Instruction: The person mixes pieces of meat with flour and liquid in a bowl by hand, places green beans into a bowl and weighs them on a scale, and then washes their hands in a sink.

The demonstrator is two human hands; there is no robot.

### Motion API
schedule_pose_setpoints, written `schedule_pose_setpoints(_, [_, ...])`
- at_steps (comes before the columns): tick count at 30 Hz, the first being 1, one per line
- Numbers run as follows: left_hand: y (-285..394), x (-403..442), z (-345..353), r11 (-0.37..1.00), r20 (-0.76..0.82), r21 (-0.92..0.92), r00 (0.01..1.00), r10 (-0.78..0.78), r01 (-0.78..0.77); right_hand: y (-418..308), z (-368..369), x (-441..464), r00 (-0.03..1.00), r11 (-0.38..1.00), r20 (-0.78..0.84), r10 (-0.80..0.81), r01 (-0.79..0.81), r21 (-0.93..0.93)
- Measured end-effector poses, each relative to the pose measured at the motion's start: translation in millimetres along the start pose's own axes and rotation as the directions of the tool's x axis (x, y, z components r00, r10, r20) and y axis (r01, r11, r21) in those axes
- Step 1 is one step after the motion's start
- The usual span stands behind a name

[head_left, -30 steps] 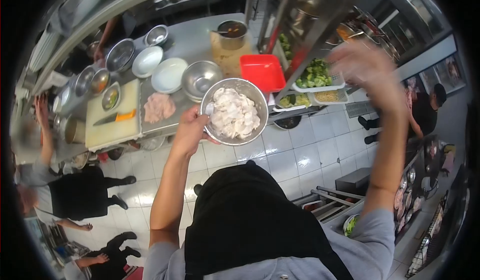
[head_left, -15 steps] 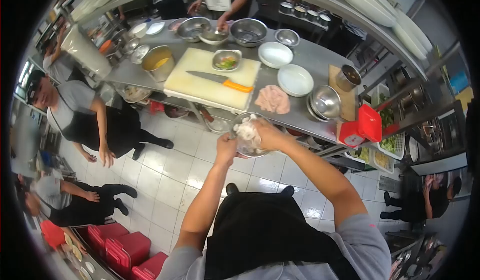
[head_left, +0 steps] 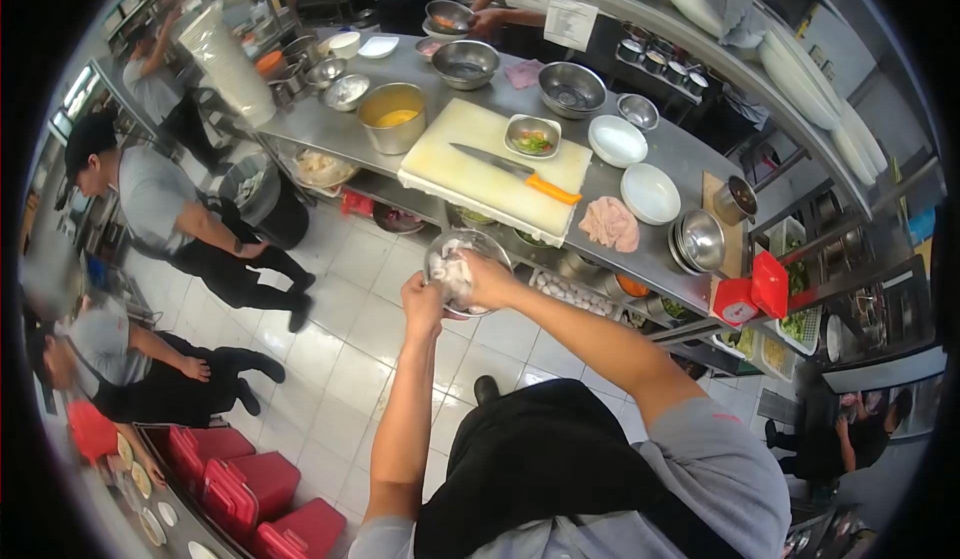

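Observation:
A round metal bowl (head_left: 436, 249) is held in the air in front of the counter's edge, below the cutting board. It contains wet white pieces of food (head_left: 455, 271), too blurred to name exactly. My left hand (head_left: 422, 301) grips the bowl's left rim. Inside the bowl, my right hand (head_left: 490, 281) has its fingers curled into the white pieces, and the fingertips are partly hidden. Beyond the bowl is a white cutting board (head_left: 440, 174), with an orange-handled knife (head_left: 548, 190) and a small metal dish (head_left: 533, 135) of chopped vegetables on it.
Right of the board are a pale pink crumpled mass (head_left: 609, 225), white bowls (head_left: 650, 194), stacked metal bowls (head_left: 703, 239) and a red scale (head_left: 738, 304). A metal pot (head_left: 392, 124) stands left. People (head_left: 190, 199) stand at left; red bins (head_left: 250, 484) sit lower left.
The view has turned, so the counter appears farther right. The bowl and both hands appear farther left. Across the counter, a hand now holds a pan or bowl. One person at left has turned.

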State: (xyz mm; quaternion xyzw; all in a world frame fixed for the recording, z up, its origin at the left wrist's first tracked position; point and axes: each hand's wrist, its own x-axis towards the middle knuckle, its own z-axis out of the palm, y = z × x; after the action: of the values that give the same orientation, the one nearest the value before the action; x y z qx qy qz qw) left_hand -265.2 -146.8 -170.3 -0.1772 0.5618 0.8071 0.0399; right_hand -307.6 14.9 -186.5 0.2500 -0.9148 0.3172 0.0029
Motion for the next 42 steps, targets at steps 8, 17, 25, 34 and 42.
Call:
schedule_pose_setpoints(8, [13,29,-41,0.987,0.003,-0.036,0.987,-0.158,0.158,-12,-21,64,0.928,0.987,0.371,-0.041,0.095,-0.13])
schedule_pose_setpoints(17, [38,100,-45,0.99,0.042,0.011,0.989,-0.139,0.139,20,-6,136,0.889,0.943,0.34,-0.307,0.331,-0.013])
schedule_pose_setpoints(25, [58,151,-85,0.993,-0.072,-0.006,0.99,-0.12,0.12,4,45,221,0.942,0.937,0.335,0.007,-0.123,0.327])
schedule_pose_setpoints(34, [190,239,-149,0.996,0.192,0.066,0.978,-0.077,0.065,-94,19,338,0.922,0.956,0.261,-0.286,0.254,0.148])
schedule_pose_setpoints(42, [258,315,-160,1.0,0.128,0.027,0.992,0.001,-0.004,-83,19,400,0.996,0.988,-0.015,-0.086,0.083,-0.129])
